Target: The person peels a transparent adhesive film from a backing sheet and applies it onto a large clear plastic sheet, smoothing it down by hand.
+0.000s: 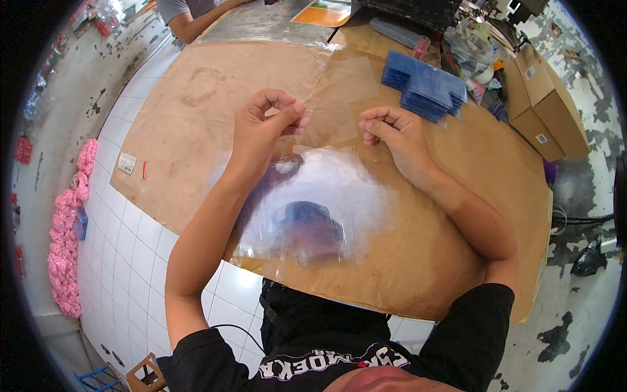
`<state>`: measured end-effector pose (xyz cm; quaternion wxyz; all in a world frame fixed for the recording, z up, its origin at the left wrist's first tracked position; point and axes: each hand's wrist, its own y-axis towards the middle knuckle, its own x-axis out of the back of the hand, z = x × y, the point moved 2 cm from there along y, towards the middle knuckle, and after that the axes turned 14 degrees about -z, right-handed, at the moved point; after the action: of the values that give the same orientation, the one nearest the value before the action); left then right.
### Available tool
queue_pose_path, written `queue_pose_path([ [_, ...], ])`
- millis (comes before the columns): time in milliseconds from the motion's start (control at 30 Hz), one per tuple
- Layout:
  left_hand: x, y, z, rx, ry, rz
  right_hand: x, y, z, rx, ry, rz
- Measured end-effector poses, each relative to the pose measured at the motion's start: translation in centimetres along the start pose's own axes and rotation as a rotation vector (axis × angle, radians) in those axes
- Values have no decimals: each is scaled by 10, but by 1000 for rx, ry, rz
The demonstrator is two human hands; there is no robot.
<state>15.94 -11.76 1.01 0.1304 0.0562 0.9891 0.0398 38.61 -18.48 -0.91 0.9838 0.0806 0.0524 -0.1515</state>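
My left hand (269, 124) is closed in a pinch at the left edge of a thin clear plastic sheet (334, 116), above the middle of the table. Across from it my right hand (396, 136) pinches at the sheet's right side, fingertips pressed together. The sheet is so transparent that its exact outline is hard to make out. Below both hands, near the table's front edge, lies a loose pile of clear plastic sheets (313, 196) with glare on it. A stack of blue-tinted plastic pieces (424, 85) sits beyond my right hand.
Brown paper or board covers the table (170, 111). A cardboard box (545, 101) stands at the right edge, near a clutter of tape and plastic bags (473, 55). Another person's arm (196, 23) rests at the far side. Pink bundles (65, 242) lie on the floor at left.
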Motion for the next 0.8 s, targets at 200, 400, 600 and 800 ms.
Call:
queue_pose_path([
  [200,-1,-1,0,24,-19,0,7,2,-3,-55,-33,-31],
  [400,-3,0,-1,39,-25,8,11,4,-3,-53,-28,-37],
  [600,1,-1,-4,107,13,121,-2,2,13,-273,276,-65],
  [800,-4,-6,-8,220,100,156,4,1,5,-150,-11,85],
])
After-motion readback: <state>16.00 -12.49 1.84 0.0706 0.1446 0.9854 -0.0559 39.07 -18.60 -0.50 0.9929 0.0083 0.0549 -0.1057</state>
